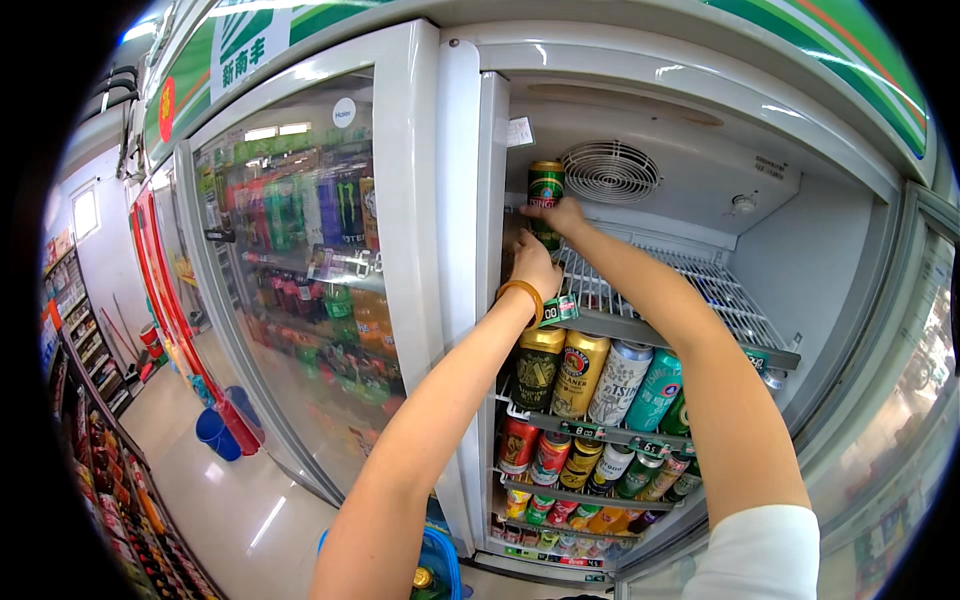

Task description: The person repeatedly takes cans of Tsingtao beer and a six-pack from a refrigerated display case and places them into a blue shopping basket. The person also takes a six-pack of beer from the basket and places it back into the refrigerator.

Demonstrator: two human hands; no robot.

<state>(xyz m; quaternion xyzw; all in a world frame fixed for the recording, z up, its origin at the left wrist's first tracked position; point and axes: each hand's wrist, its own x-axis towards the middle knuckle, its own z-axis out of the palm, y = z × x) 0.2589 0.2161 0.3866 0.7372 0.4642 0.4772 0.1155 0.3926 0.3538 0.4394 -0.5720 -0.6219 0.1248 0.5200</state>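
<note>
A green beer can [546, 180] with a gold rim stands upright at the left end of the top wire shelf [700, 285], inside a drinks fridge. My right hand [560, 217] reaches across from the right, its fingers closed around the can's middle. Lower down, my left hand [537, 268], with an amber bangle at the wrist, has its fingers curled at the can's lower part. Some of its fingertips are hidden against the can. On the shelf below stand tall beer cans: a black-and-gold one [538, 370], a gold one [580, 375] and a teal one [657, 390].
The fridge's open glass door [900, 400] is at the right. A closed glass door [290, 260] fronts more drinks at the left. Below my arms sits a blue basket [440, 560] with a gold-topped item inside. Blue buckets [217, 432] and stocked store shelves [95, 330] are far left.
</note>
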